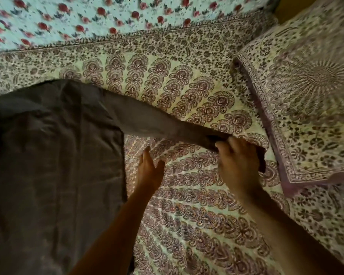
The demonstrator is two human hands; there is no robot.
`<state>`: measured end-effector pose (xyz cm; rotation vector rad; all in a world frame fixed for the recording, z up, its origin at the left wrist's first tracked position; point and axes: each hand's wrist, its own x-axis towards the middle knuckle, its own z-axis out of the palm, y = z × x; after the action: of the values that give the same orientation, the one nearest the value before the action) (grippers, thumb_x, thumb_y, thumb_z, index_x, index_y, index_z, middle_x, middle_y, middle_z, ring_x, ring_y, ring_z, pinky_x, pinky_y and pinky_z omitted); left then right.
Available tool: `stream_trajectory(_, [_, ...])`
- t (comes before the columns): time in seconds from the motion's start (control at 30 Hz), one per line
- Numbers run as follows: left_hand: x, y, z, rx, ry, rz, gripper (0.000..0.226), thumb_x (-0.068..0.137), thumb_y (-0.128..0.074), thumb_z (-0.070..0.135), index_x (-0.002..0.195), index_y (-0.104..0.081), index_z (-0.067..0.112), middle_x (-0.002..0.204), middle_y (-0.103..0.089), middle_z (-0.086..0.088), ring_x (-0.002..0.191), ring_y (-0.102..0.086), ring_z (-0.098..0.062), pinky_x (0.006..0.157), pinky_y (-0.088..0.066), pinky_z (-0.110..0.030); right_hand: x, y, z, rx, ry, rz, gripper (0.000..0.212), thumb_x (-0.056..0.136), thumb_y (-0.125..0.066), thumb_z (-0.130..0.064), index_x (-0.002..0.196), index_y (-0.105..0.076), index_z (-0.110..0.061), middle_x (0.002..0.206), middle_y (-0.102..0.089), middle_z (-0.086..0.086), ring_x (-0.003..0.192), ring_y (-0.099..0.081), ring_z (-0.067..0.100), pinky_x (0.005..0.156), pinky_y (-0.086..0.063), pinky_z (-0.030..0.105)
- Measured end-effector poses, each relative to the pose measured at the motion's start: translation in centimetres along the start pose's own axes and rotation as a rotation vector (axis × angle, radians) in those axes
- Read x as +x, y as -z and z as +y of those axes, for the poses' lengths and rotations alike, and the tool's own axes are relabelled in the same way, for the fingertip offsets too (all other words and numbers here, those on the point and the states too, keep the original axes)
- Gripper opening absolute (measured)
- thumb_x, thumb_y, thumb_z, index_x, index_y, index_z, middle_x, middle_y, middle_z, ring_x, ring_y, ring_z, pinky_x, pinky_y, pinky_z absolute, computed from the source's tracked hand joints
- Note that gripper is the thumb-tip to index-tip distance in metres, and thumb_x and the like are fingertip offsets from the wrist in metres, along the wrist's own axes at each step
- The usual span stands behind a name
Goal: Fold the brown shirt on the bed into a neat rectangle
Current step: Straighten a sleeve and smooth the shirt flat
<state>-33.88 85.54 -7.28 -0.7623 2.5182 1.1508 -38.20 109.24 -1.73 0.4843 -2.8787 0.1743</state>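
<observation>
brown shirt spread flat at left on patterned bedspread, one sleeve stretched rightward. left hand near centre, fingers straight and relaxed, grasping nothing, just right of shirt edge. right hand pinches sleeve cuff. matching pillow at right. floral sheet far behind.

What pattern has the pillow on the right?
The pillow has a purple-brown floral print; head view.
</observation>
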Motion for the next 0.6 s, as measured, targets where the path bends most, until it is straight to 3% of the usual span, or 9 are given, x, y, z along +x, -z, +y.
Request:
stream_trajectory(0.1, [0.4, -1.5, 0.7, 0.094, -0.02, -0.027, 0.079, 0.1, -0.059, 0.029, 0.161, -0.013, 0.011, 0.167, -0.022, -0.016, 0.154, -0.023, -0.036, 0.122, -0.028, -0.05, -1.6, -3.6, 2.0, 0.077, 0.078, -0.391, 0.041, 0.071, -0.086, -0.015, 0.109, -0.072, -0.011, 0.098, -0.067, 0.009, 0.09, -0.069, 0.031, 0.068, -0.057, 0.042])
stream_trajectory(0.17, [0.8, -2.3, 0.8, 0.138, -0.033, -0.004, 0.08, 0.095, -0.063, 0.027, 0.159, -0.018, 0.012, 0.162, -0.028, -0.018, 0.147, -0.032, -0.04, 0.114, -0.038, -0.058, -2.5, -5.5, 2.9, 0.211, 0.001, -0.584, 0.035, 0.086, -0.08, -0.033, 0.115, -0.071, -0.014, 0.102, -0.069, 0.006, 0.093, -0.069, 0.026, 0.067, -0.055, 0.033])
stream_trajectory(0.23, [1.3, -3.2, 1.2, 0.174, -0.045, 0.042, 0.079, 0.092, -0.066, 0.025, 0.156, -0.021, 0.013, 0.157, -0.032, -0.018, 0.142, -0.038, -0.041, 0.107, -0.043, -0.062, -2.9, -6.9, 3.8, 0.333, -0.174, -0.476, 0.029, 0.093, -0.071, -0.033, 0.113, -0.071, -0.012, 0.106, -0.068, 0.009, 0.095, -0.067, 0.027, 0.067, -0.053, 0.031])
stream_trajectory(0.33, [2.1, -4.4, 1.9, 0.26, -0.096, 0.044, 0.079, 0.091, -0.067, 0.026, 0.155, -0.022, 0.02, 0.164, -0.022, -0.016, 0.149, -0.028, -0.04, 0.113, -0.037, -0.065, -2.5, -8.2, 5.2, 0.189, -0.459, -0.262, 0.044, 0.093, -0.069, -0.032, 0.13, -0.06, -0.01, 0.132, -0.056, 0.021, 0.121, -0.054, 0.04, 0.085, -0.056, 0.05])
stream_trajectory(0.43, [3.1, -5.4, 2.4, 0.316, -0.134, -0.014, 0.083, 0.091, -0.068, 0.032, 0.158, -0.02, 0.024, 0.17, -0.012, -0.006, 0.155, -0.017, -0.034, 0.117, -0.031, -0.064, -1.3, -9.6, 6.7, 0.105, -0.721, -0.403, 0.078, 0.089, -0.072, -0.048, 0.149, -0.039, -0.011, 0.15, -0.035, 0.025, 0.133, -0.038, 0.049, 0.098, -0.047, 0.064])
stream_trajectory(0.5, [3.8, -5.9, 2.8, 0.322, -0.133, -0.066, 0.088, 0.092, -0.069, 0.037, 0.16, -0.014, 0.026, 0.171, -0.006, -0.001, 0.156, -0.012, -0.033, 0.117, -0.029, -0.066, -0.3, -10.5, 7.5, 0.264, -0.814, -0.427, 0.085, 0.082, -0.081, -0.044, 0.145, -0.041, -0.004, 0.14, -0.044, 0.027, 0.125, -0.049, 0.048, 0.095, -0.052, 0.059])
stream_trajectory(0.6, [4.5, -6.7, 3.6, 0.343, -0.087, -0.127, 0.096, 0.091, -0.07, 0.04, 0.162, -0.006, 0.03, 0.172, 0.0, 0.002, 0.156, -0.005, -0.035, 0.115, -0.026, -0.071, 1.4, -10.4, 8.3, 0.465, -0.817, -0.307, 0.049, 0.075, -0.087, -0.028, 0.111, -0.063, -0.005, 0.108, -0.065, 0.018, 0.098, -0.067, 0.037, 0.076, -0.059, 0.047])
